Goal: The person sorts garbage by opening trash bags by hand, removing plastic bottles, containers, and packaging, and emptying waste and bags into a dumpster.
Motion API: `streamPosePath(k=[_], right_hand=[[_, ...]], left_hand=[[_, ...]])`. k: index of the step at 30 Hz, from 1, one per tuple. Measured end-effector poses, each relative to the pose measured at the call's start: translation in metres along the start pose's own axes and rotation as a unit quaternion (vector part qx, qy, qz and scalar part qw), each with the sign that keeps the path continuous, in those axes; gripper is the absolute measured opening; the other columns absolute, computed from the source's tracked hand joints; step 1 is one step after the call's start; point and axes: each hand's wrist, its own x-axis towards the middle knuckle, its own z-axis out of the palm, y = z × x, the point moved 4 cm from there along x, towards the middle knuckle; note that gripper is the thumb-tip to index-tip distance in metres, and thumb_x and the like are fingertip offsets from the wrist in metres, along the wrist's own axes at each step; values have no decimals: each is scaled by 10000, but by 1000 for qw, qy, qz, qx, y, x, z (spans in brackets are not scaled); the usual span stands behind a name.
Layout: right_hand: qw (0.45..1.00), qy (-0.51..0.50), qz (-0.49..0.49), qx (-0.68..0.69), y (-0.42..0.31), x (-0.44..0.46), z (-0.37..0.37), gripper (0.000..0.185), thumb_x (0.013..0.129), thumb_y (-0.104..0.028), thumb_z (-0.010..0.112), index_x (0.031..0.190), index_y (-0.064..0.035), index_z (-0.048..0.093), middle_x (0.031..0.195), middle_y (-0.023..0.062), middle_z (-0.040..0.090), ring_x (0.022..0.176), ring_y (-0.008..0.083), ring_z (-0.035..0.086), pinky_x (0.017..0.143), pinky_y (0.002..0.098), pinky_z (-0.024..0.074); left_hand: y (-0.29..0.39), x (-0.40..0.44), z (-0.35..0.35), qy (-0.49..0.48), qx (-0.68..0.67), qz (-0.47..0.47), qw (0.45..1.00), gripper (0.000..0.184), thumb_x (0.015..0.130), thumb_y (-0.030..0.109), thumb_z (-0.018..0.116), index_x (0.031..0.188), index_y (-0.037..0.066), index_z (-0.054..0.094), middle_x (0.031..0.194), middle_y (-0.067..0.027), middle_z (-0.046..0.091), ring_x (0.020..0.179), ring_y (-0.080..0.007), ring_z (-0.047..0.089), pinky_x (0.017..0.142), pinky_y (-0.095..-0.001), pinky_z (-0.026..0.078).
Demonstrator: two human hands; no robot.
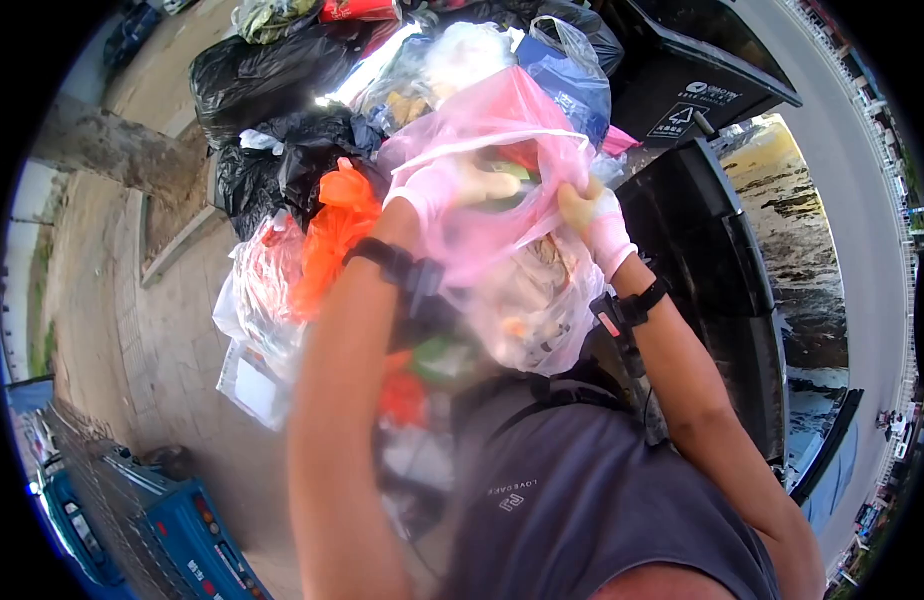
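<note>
Both of my hands wear pale gloves and are at a translucent pink plastic bag [482, 120] whose mouth hangs open between them. My left hand [462, 190] reaches into or behind the thin pink plastic, thumb pointing right; the film partly covers its fingers. On the bag's right edge, my right hand [594, 215] pinches the plastic. Something red and green shows inside the bag. Just below hangs a clear bag [532, 300] with mixed waste in it. An orange bag [337, 235] lies to the left of my left hand.
Black bags [272, 75] and a blue bag [562, 80] are heaped beyond my hands. Black wheeled bins [702, 240] stand to the right, one with a raised lid. A tree trunk [112, 150] is at left, and a blue vehicle [192, 530] is at lower left.
</note>
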Motion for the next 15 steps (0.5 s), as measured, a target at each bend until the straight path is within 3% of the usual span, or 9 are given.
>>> streamPosePath(k=[3, 6, 9, 12, 15], right_hand=[[998, 12, 18, 60, 21, 8, 1, 374, 948, -251, 617, 1184, 15, 733, 1040, 200, 774, 955, 265, 746, 873, 384, 562], [998, -15, -11, 59, 11, 12, -2, 336, 953, -221, 626, 1176, -3, 752, 1011, 151, 781, 933, 210, 732, 853, 354, 560], [985, -60, -7, 159, 22, 23, -1, 333, 969, -206, 620, 1204, -10, 752, 1005, 99, 779, 920, 164, 710, 837, 324, 554], [986, -72, 27, 151, 30, 31, -9, 316, 972, -164, 628, 1217, -2, 746, 1020, 66, 768, 921, 136, 686, 845, 299, 548], [980, -71, -11, 188, 27, 33, -14, 311, 951, -126, 654, 1216, 11, 737, 1057, 83, 768, 946, 149, 692, 868, 299, 549]], left_hand=[[6, -3, 12, 93, 109, 109, 984, 1014, 754, 492, 885, 1578, 66, 476, 1544, -232, 547, 1414, -351, 545, 1154, -424, 456], [-19, -5, 22, 129, 91, 50, 986, 1059, 737, 511, 886, 1582, 46, 451, 1560, -257, 516, 1438, -365, 521, 1165, -427, 448], [-20, -15, 24, 195, 72, 90, 974, 1024, 727, 514, 889, 1537, 22, 501, 1465, -250, 602, 1323, -364, 613, 1101, -420, 497], [28, -60, 16, 193, 94, -7, 977, 902, 761, 440, 887, 1473, -10, 563, 1317, -199, 697, 1127, -297, 700, 991, -390, 550], [66, -106, 18, 188, 86, 73, 976, 709, 846, 332, 838, 1418, -22, 614, 1231, -123, 724, 1014, -196, 690, 920, -350, 558]])
